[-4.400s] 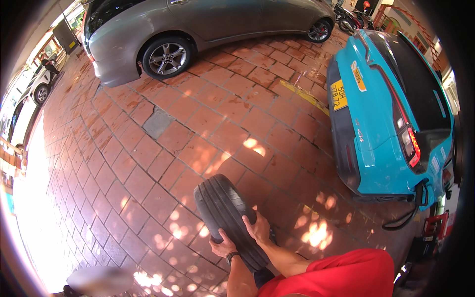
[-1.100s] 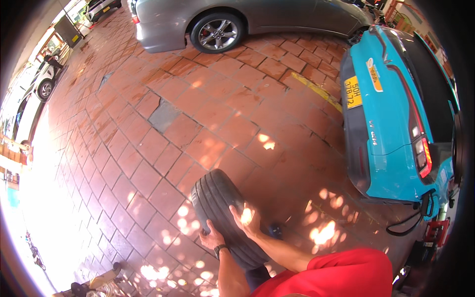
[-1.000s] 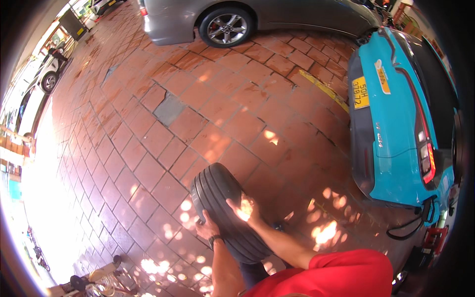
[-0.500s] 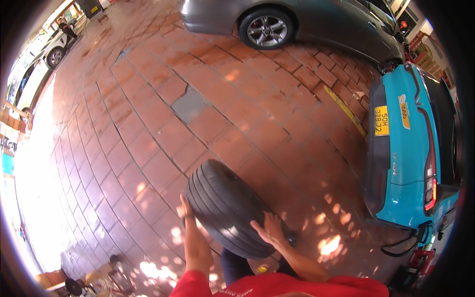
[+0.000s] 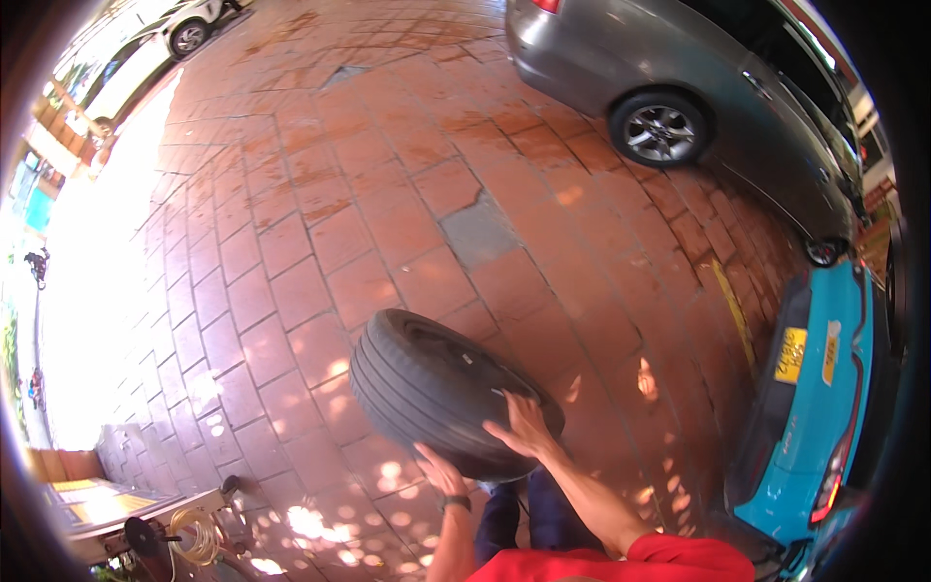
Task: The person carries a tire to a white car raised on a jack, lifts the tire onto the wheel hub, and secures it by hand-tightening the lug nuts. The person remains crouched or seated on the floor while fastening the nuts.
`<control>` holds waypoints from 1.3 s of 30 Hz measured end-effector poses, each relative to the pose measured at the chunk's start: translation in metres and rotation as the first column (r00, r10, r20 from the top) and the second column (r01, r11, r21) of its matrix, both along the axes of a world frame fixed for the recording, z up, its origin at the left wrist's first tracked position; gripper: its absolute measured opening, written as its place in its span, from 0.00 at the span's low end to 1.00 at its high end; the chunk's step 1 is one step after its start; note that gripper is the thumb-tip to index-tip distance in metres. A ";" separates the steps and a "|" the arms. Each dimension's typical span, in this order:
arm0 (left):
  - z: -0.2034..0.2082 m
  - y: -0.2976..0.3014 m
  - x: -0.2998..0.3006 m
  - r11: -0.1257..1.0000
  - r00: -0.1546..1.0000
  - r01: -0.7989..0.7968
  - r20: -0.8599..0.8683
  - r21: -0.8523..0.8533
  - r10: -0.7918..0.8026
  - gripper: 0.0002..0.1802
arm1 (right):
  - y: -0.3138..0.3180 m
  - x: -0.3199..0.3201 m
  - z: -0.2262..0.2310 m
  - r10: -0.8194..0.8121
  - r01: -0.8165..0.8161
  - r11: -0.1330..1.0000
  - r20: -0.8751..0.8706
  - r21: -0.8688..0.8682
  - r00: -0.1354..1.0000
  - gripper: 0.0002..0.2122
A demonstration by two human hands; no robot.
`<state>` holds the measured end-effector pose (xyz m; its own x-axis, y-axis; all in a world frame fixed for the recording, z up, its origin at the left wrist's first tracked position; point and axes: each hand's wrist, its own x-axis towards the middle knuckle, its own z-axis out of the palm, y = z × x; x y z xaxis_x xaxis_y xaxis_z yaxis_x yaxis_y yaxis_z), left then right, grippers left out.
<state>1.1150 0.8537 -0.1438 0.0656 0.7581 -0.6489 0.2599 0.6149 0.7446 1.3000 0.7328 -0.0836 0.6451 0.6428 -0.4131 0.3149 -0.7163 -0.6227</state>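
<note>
A black car tyre point(image 5: 417, 393) stands tilted on the tiled floor just in front of my legs, its grooved tread toward me and to the left. My left hand point(image 5: 444, 473), with a dark band at the wrist, is at the near lower edge of the tread, fingers stretched out; whether it presses on the rubber is hard to tell. Over the right sidewall lies my right hand point(image 5: 524, 427), its fingers spread and not wrapped round the tyre. The inside of the tyre is dark and mostly hidden.
A grey car point(image 5: 679, 68) stands at the far right, and a turquoise car point(image 5: 815, 417) with a yellow plate is close on my right. At the lower left is equipment with a coiled hose point(image 5: 197, 536). A white car point(image 5: 136, 73) stands far left.
My left hand has shifted from the tyre's left side to its near lower edge. The tyre has turned and tilted somewhat, and the view has swung left, so the cars appear further right.
</note>
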 end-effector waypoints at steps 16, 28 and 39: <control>0.005 0.330 0.187 0.911 0.946 0.299 -0.216 0.285 -0.243 0.61 | 0.497 0.290 -0.039 0.077 0.003 0.949 -0.240 0.315 0.968 0.57; 0.025 0.920 0.260 0.988 0.994 0.081 0.057 0.131 -0.089 0.53 | 0.840 0.305 -0.067 -0.204 0.282 0.953 -0.449 0.112 0.870 0.53; 0.035 1.227 0.590 0.914 0.944 0.315 -0.188 0.257 -0.273 0.49 | 1.234 0.582 -0.031 -0.297 0.423 0.871 -0.419 0.250 0.858 0.49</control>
<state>1.7046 2.0810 -0.1091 0.2347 0.8703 -0.4330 0.5147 0.2666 0.8149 1.8822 1.9670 -0.1147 0.7052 0.5302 -0.4707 -0.2140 -0.4737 -0.8543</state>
